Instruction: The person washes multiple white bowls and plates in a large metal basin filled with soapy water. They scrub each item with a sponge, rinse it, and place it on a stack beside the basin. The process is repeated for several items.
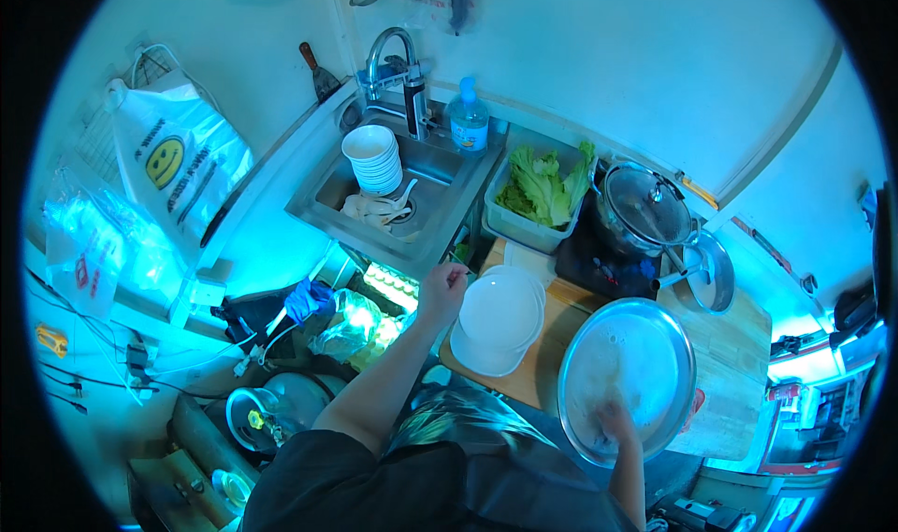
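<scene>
My left hand (443, 292) hovers just left of the stacked white plates (499, 318), fingers bent together. Whether a small thin thing is pinched in its fingertips is too small to tell. My right hand (614, 423) reaches into a round metal basin (567, 385) at the basin's near side. Cloudy, slightly foamy liquid (631, 364) fills the basin and blurs my fingers, so their grip is hidden. Both plates and basin rest on a wooden board or worktop (561, 314).
Ahead is a steel sink (435, 216) with stacked white bowls (372, 160) and white spoons (379, 206). A pump bottle (468, 122), a tub of lettuce (547, 185), a lidded pot (645, 206) on a black cooktop (589, 251) and a metal pan (719, 286) stand around the worktop.
</scene>
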Available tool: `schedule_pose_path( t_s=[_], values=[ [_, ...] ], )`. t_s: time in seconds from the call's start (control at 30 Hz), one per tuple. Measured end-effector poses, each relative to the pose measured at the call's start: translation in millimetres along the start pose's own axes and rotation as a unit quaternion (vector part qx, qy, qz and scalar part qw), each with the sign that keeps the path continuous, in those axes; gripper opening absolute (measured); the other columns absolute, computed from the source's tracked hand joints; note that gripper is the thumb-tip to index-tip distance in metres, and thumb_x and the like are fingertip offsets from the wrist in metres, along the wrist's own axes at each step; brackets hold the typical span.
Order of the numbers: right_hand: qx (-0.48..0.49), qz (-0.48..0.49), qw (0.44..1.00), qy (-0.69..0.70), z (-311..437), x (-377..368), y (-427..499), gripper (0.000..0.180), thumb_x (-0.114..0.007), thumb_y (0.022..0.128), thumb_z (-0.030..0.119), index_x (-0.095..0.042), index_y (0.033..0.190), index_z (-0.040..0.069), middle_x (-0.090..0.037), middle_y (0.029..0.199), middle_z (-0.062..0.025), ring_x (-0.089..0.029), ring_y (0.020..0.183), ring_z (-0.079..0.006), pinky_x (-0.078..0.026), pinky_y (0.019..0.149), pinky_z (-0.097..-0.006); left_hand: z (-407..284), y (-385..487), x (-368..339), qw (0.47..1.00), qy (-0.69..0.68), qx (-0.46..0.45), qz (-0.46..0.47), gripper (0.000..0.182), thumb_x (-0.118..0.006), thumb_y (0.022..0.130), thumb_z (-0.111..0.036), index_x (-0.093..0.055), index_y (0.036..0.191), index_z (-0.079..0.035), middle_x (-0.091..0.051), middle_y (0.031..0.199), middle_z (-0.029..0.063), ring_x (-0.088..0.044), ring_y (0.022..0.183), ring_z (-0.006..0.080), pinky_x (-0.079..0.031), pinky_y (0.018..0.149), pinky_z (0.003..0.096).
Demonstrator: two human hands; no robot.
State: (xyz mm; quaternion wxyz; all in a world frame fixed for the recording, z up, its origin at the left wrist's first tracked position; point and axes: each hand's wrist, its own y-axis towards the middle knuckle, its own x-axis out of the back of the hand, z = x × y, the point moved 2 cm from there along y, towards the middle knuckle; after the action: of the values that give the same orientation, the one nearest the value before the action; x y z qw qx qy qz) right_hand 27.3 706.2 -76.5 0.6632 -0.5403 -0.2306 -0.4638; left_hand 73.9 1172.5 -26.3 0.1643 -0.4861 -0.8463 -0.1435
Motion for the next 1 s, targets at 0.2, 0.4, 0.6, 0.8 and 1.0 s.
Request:
schedule_pose_path(
  t_s=[0.2, 0.4, 0.6, 0.8, 1.0],
  values=[
    [-0.066, -0.087, 0.993, 0.036, 35.3, 0.9, -23.8, 0.043, -0.058, 0.085, 0.033, -0.061, 0.114, 0.000, -0.062, 0.108, -0.0230, -0.058, 0.105, -0.0365, -0.044, 0.091, -0.0414, 48.2, 118.6, 35.5, 0.931, -0.321, 0.170, -0.034, 0.012, -0.058, 0.087, -0.016, -0.063, 0.092, -0.007, -0.059, 0.074, -0.0002, -0.055, 0.062, 0.0096, -0.044, 0.054, 0.0231],
    [-0.192, -0.201, 0.958, 0.071, 86.2, -22.8, -39.5, 0.035, -0.052, 0.089, 0.030, -0.064, 0.104, 0.001, -0.065, 0.095, -0.0221, -0.063, 0.088, -0.0372, -0.048, 0.077, -0.0447, 184.5, 291.0, 160.4, 0.955, -0.081, 0.267, -0.097, 0.013, -0.051, 0.087, -0.017, -0.059, 0.088, -0.007, -0.057, 0.068, 0.0069, -0.058, 0.056, 0.0175, -0.044, 0.049, 0.0303],
    [-0.225, -0.265, 0.936, 0.061, 104.9, -52.7, -36.0, 0.045, -0.041, 0.094, 0.036, -0.066, 0.093, -0.001, -0.066, 0.082, -0.0204, -0.062, 0.074, -0.0342, -0.047, 0.067, -0.0443, 244.4, 378.6, 196.3, 0.888, -0.242, 0.362, -0.150, 0.038, -0.056, 0.089, -0.035, -0.053, 0.106, 0.000, -0.056, 0.088, 0.0085, -0.056, 0.075, 0.0162, -0.047, 0.058, 0.0292],
    [-0.299, -0.261, 0.908, 0.136, 95.1, -60.3, -31.3, 0.047, -0.039, 0.094, 0.037, -0.065, 0.081, 0.001, -0.064, 0.069, -0.0137, -0.062, 0.066, -0.0259, -0.047, 0.061, -0.0402, 286.9, 420.5, 175.5, 0.909, -0.029, 0.405, -0.094, 0.061, -0.058, 0.087, -0.035, -0.037, 0.128, 0.005, -0.047, 0.121, 0.0215, -0.057, 0.094, 0.0254, -0.053, 0.068, 0.0325],
    [-0.324, -0.262, 0.903, 0.105, 119.1, -55.5, -30.8, 0.055, -0.037, 0.095, 0.042, -0.067, 0.084, -0.002, -0.063, 0.067, -0.0111, -0.059, 0.063, -0.0214, -0.045, 0.061, -0.0375, 323.7, 435.2, 177.0, 0.918, 0.025, 0.379, -0.115, 0.050, -0.065, 0.078, -0.018, -0.047, 0.117, 0.006, -0.054, 0.111, 0.0252, -0.060, 0.093, 0.0294, -0.054, 0.071, 0.0372]
  ],
)
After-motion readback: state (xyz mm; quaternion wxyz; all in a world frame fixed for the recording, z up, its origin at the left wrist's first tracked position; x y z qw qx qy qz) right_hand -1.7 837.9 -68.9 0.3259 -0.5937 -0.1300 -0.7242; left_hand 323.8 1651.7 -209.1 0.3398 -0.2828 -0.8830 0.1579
